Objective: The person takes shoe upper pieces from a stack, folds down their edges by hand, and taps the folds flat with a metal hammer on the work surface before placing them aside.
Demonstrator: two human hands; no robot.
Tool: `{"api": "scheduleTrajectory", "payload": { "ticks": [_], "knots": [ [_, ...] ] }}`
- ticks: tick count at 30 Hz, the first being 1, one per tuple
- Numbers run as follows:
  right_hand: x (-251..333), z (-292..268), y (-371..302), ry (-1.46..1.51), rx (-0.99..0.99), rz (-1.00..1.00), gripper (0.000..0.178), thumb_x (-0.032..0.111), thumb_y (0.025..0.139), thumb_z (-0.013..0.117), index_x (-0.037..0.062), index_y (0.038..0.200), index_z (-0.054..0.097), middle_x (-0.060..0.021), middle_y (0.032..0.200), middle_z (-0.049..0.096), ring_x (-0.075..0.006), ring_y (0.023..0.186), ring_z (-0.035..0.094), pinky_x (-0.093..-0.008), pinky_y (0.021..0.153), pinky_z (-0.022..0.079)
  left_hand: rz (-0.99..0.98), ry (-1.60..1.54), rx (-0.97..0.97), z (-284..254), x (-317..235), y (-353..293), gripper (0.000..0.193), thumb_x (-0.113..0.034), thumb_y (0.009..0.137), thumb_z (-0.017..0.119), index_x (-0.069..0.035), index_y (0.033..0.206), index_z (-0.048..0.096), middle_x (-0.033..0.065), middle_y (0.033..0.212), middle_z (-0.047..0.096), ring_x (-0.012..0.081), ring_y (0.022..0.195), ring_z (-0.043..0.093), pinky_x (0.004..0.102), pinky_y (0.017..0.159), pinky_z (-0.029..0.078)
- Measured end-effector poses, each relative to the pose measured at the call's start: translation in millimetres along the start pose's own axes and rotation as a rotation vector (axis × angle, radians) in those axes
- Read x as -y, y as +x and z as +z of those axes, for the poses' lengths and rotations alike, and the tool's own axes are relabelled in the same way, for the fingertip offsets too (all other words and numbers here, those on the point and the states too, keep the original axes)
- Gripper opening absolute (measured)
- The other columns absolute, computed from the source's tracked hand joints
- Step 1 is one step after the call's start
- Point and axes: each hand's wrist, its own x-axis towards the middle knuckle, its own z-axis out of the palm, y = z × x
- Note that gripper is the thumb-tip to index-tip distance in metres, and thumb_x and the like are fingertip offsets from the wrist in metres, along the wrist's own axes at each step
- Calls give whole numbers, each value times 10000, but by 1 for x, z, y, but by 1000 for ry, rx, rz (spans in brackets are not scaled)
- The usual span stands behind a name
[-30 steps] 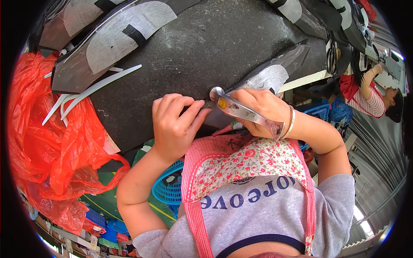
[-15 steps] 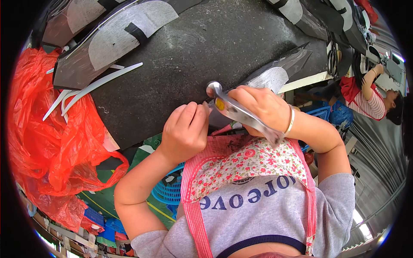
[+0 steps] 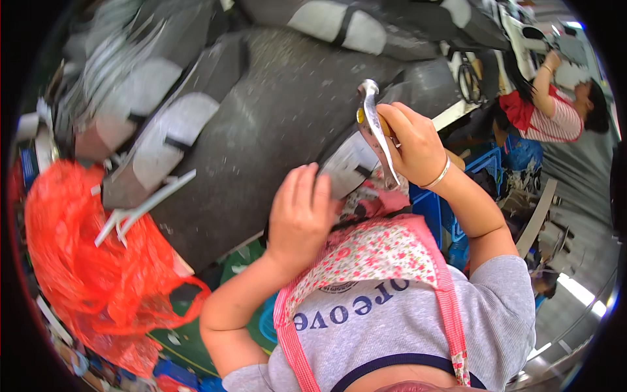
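A working workshop, a broad dark speckled table [image 3: 255, 137], several long grey pieces with rounded white patches [image 3: 346, 164], a shiny curved metal hammer [image 3: 374, 130], a blue plastic lattice basket [image 3: 490, 157], a co-worker in striped sleeves [image 3: 555, 119] near pale grey equipment [image 3: 575, 49].

A worktable [image 3: 219, 196] spans the upper middle of the frame, with panels [image 3: 171, 127] lying along its upper left and top. At centre, the left hand [image 3: 302, 219] is beside another panel [image 3: 341, 164]; to its right, the right hand [image 3: 418, 145] holds a hammer [image 3: 375, 130]. Strips [image 3: 159, 196] cross the table's left edge above a bag [image 3: 98, 261], lower left. A co-worker [image 3: 552, 116] is upper right.
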Motion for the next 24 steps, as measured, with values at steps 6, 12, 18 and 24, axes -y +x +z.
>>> {"api": "scheduleTrajectory", "payload": {
  "ticks": [6, 12, 18, 24],
  "knots": [
    [-59, -22, -40, -151, -162, 211, 258, 102, 796, 649, 24, 1024, 556, -153, 823, 552, -363, 750, 587, -433, 658, 483, -12, -193, 149, 6, 1, 51, 622, -186, 720, 770, 41, 1250, 536, 245, 1283, 518, 397, 1160, 523, 455, 1001, 421],
    [-126, -28, -61, -310, -196, 318, 245, 122, 786, 666, 43, 991, 559, -129, 820, 551, -334, 782, 595, -435, 664, 496, 151, -146, -211, -67, 2, 118, 580, -124, 737, 731, 49, 1261, 550, 225, 1287, 531, 383, 1172, 539, 418, 1006, 414],
    [-158, -26, -38, -320, -194, 307, 249, 147, 734, 707, 77, 940, 585, -88, 870, 566, -290, 833, 587, -407, 675, 500, 492, 583, -124, -17, 38, 226, 559, -141, 847, 617, -56, 1378, 467, 135, 1486, 377, 358, 1359, 354, 540, 1090, 282],
    [-164, -33, -38, -257, -170, 256, 260, 206, 748, 717, 93, 952, 602, -60, 914, 547, -261, 874, 554, -388, 739, 494, 256, 427, 173, 30, 67, 260, 816, -333, 845, 640, -48, 1499, 243, 124, 1564, 257, 330, 1437, 233, 551, 1150, 129]
  ]
}}
